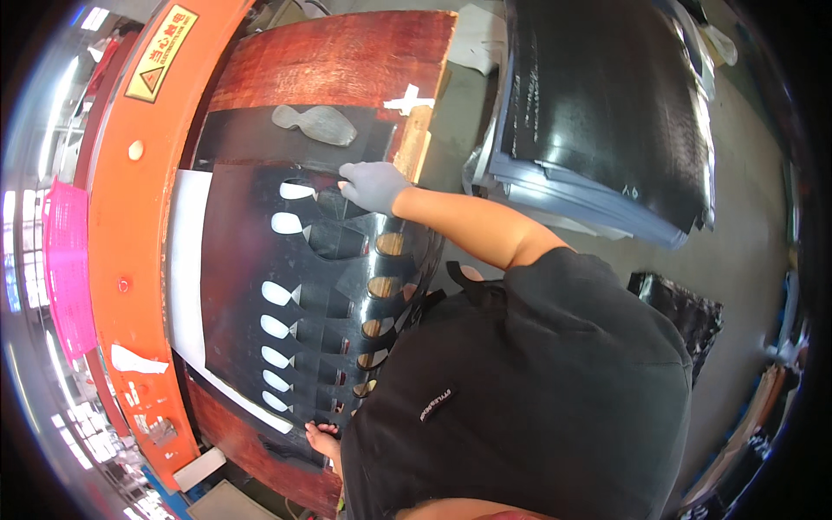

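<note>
A black sheet [238, 251] with a row of sole-shaped holes lies across the reddish wooden board [329, 65], its near part curving up toward my body. My right hand [374, 187], in a grey glove with bare fingertips, grips the sheet near its far edge, fingers bent. At the opposite end, my bare left hand [323, 438] pinches the sheet's edge with curled fingers; part of that hand is hidden by my clothing. Beyond the gloved hand, a grey sole-shaped cutting die [319, 125] rests on a dark strip on the board.
An orange machine beam [143, 217] with a warning label runs along the left, beside a white strip [189, 251]. A pink basket [69, 269] stands beyond it. At the upper right is a stack of black sheets [607, 95]. White tape [409, 100] marks the board's edge.
</note>
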Action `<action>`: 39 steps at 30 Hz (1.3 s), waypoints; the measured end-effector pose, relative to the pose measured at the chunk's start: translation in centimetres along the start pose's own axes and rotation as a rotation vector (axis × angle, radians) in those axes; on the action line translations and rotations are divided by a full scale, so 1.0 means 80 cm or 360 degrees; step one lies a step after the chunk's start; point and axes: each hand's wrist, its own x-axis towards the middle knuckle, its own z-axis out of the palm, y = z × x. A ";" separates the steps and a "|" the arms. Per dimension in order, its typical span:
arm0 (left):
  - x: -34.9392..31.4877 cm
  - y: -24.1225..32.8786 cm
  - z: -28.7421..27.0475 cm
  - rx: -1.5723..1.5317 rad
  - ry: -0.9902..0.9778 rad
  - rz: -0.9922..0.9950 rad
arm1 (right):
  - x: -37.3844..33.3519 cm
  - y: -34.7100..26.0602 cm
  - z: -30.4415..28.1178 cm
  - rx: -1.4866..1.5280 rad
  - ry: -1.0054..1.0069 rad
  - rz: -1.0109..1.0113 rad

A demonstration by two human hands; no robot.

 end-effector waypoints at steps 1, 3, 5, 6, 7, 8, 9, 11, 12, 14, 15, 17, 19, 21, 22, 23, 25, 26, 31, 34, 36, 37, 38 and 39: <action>0.004 -0.001 -0.003 0.0089 -0.0001 -0.0013 | -0.001 -0.001 0.001 -0.0001 -0.0003 0.0007; 0.017 -0.009 -0.007 0.0106 -0.0018 0.0010 | -0.001 -0.002 -0.001 -0.0011 0.0006 0.0013; 0.032 -0.018 -0.013 -0.0098 -0.0074 -0.0192 | -0.002 -0.004 -0.004 -0.0043 -0.0007 0.0025; 0.040 -0.020 -0.018 -0.0196 -0.0125 -0.0259 | -0.002 -0.006 -0.006 -0.0066 -0.0047 0.0035; 0.046 -0.021 -0.021 -0.0208 -0.0178 -0.0305 | -0.003 -0.007 -0.008 -0.0075 -0.0087 0.0054; 0.051 -0.020 -0.024 -0.0222 -0.0230 -0.0352 | -0.003 -0.008 -0.010 -0.0073 -0.0094 0.0051; 0.054 -0.017 -0.024 -0.0236 -0.0282 -0.0398 | -0.004 -0.008 -0.010 -0.0073 -0.0097 0.0047; 0.056 -0.005 -0.020 -0.0076 -0.0214 -0.0266 | -0.003 -0.006 -0.010 -0.0054 -0.0051 0.0040; 0.055 0.001 -0.016 -0.0006 -0.0165 -0.0203 | -0.002 -0.003 -0.007 -0.0034 -0.0012 0.0027; 0.057 0.017 -0.006 -0.0026 -0.0239 -0.0095 | 0.003 0.001 0.004 -0.0007 -0.0023 -0.0003; 0.059 0.022 -0.005 -0.0336 -0.0294 -0.0201 | 0.006 0.002 0.012 0.0014 -0.0018 0.0061; 0.068 0.030 -0.003 -0.0266 -0.0123 -0.0249 | 0.011 0.007 0.025 0.0082 0.0038 -0.0017; 0.070 0.032 -0.014 -0.0416 -0.0152 -0.0273 | 0.015 0.012 0.032 0.0047 0.0069 -0.0077; 0.071 0.033 -0.018 -0.0321 -0.0013 -0.0256 | 0.042 0.012 0.039 0.0344 -0.0106 0.0167; 0.073 0.034 -0.017 -0.0100 0.0037 -0.0222 | 0.050 0.018 0.032 0.0471 -0.0294 0.0260; 0.076 0.038 -0.014 -0.0084 -0.0008 -0.0167 | 0.064 0.020 0.035 0.0612 -0.0412 0.0269; 0.081 0.045 -0.011 -0.0054 0.0003 -0.0154 | 0.090 0.016 0.039 0.0802 -0.0571 0.0484; 0.083 0.048 -0.011 -0.0044 0.0011 -0.0152 | 0.104 0.013 0.045 0.0710 -0.0537 0.0495; 0.114 0.067 -0.008 0.0269 0.0090 0.0274 | 0.183 0.003 0.103 0.0541 -0.0398 0.0318; 0.139 0.072 -0.009 0.0360 0.0081 0.0236 | 0.210 0.005 0.127 0.0371 -0.0229 0.0292; 0.148 0.069 -0.009 0.0407 0.0028 0.0212 | 0.214 0.001 0.132 0.0237 -0.0158 0.0190; 0.150 0.066 -0.010 0.0328 0.0024 0.0145 | 0.214 -0.004 0.132 0.0119 -0.0152 0.0118; 0.154 0.066 -0.010 0.0346 0.0015 0.0151 | 0.214 -0.011 0.129 -0.0031 -0.0137 0.0145; 0.158 0.067 -0.011 0.0222 0.0029 0.0194 | 0.212 -0.021 0.129 -0.0097 -0.0118 0.0118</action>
